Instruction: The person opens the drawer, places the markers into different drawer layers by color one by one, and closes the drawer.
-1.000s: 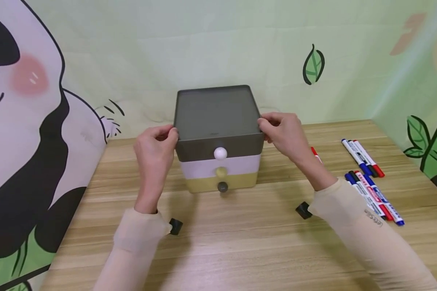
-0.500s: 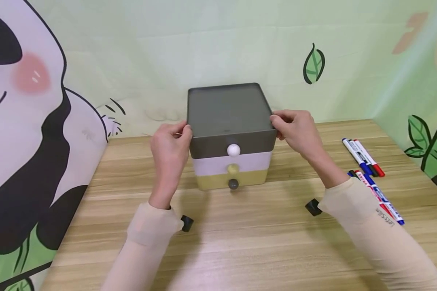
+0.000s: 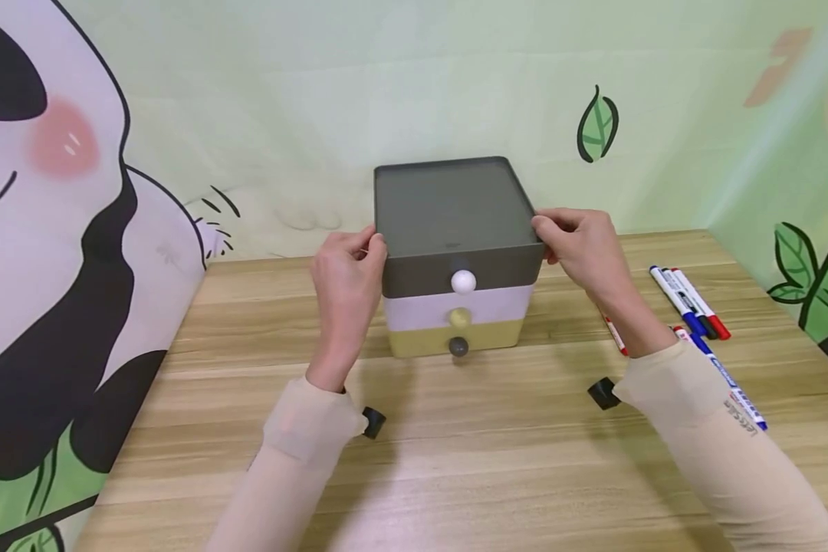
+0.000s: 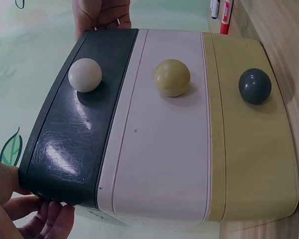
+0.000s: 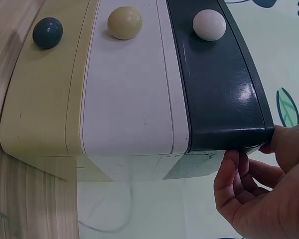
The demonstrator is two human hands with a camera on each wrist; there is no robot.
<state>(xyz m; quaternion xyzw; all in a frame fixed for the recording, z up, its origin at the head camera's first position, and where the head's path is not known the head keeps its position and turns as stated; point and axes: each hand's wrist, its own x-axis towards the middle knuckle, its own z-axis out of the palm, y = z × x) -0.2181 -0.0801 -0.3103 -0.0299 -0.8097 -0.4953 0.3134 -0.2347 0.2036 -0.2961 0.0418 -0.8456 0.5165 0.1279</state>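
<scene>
Near me, a cream-sleeved person's L hand (image 3: 348, 284) pinches one upper side of a boxy dk-grey, white & yellow plastic drawer unit (image 3: 421, 307) w/ round knobs (image 3: 463, 281); R hand (image 3: 588, 249) pinches the opp. side. Unit sits btwn the hands on a wood-grain counter (image 3: 490, 460); slim white red- & blue-capped markers (image 3: 693, 292) lie right of R hand.

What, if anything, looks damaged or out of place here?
Fine scratches cross the glossy front of the dark top drawer, near the left hand; it looks worn. A lone marker lies apart from the other markers, which lie bunched together.
</scene>
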